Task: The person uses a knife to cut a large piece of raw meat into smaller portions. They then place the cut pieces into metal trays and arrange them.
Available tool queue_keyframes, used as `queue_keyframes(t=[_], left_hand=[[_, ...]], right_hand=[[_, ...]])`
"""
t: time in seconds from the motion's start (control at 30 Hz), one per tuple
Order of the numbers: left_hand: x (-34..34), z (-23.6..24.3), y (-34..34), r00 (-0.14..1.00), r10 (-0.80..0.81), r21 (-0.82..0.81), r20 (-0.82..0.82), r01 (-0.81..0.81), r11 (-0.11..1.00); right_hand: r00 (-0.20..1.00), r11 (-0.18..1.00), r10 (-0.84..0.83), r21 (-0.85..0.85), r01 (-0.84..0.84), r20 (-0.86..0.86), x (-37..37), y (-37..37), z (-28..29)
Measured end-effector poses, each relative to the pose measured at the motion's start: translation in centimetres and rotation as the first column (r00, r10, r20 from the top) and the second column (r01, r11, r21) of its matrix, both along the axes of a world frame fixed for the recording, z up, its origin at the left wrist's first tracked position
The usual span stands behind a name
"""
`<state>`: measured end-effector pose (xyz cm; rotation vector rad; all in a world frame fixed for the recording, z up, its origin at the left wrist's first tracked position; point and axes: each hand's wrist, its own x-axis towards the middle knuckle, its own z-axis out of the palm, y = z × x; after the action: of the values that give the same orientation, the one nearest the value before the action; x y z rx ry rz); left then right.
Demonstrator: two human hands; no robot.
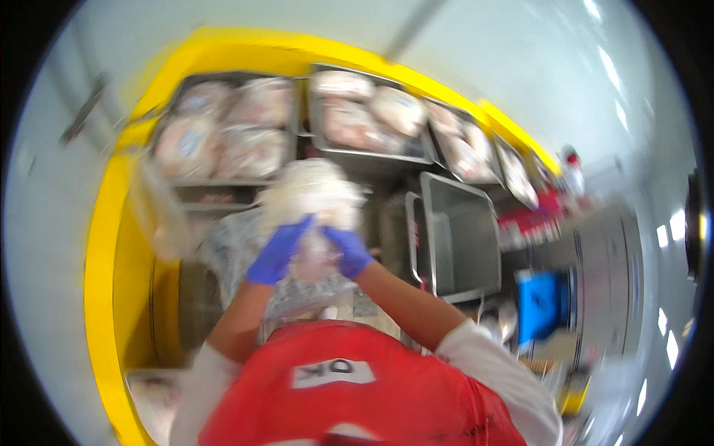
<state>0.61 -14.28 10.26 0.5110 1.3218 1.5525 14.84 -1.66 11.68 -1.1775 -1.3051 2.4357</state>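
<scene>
A yellow barrier (100, 275) curved around the work place. Near its far left corner was a metal tray (223, 183) with four plastic-wrapped meat packs (256, 154). A deep metal container (465, 245) stood to the right of the hands. Crumpled clear plastic (230, 245) lay at the left and below them. The pale wrapped bundle (312, 195) was near this tray's near right corner; I cannot tell if it rested on something. The gloved left hand (279, 251) and right hand (348, 253) had their fingers gripping its near part from both sides, rather blurred.
</scene>
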Motion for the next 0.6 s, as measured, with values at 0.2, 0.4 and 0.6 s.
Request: queue_keyframes(t=[0.2, 0.4, 0.6], left_hand=[[1.4, 0.7, -3.4, 0.795, 0.164, 0.218, -0.584, -0.041, 0.975], [-6.6, -6.0, -15.5, 0.839, 0.517, -0.043, 0.167, -0.518, 0.854], [-17.7, -27.9, -22.4, 0.377, 0.737, -0.394, -0.561, -0.905, 0.162]], right_hand=[[0.951, 0.942, -0.122, -0.336, 0.021, -0.283, -0.5, 1.6, -6.5], [0.939, 0.991, 0.130, 0.008, -0.134, -0.319, 1.0, 7.2, -8.7], [0.893, 0.657, 0.434, 0.636, -0.405, 0.120, -0.9, 6.7, -6.3]])
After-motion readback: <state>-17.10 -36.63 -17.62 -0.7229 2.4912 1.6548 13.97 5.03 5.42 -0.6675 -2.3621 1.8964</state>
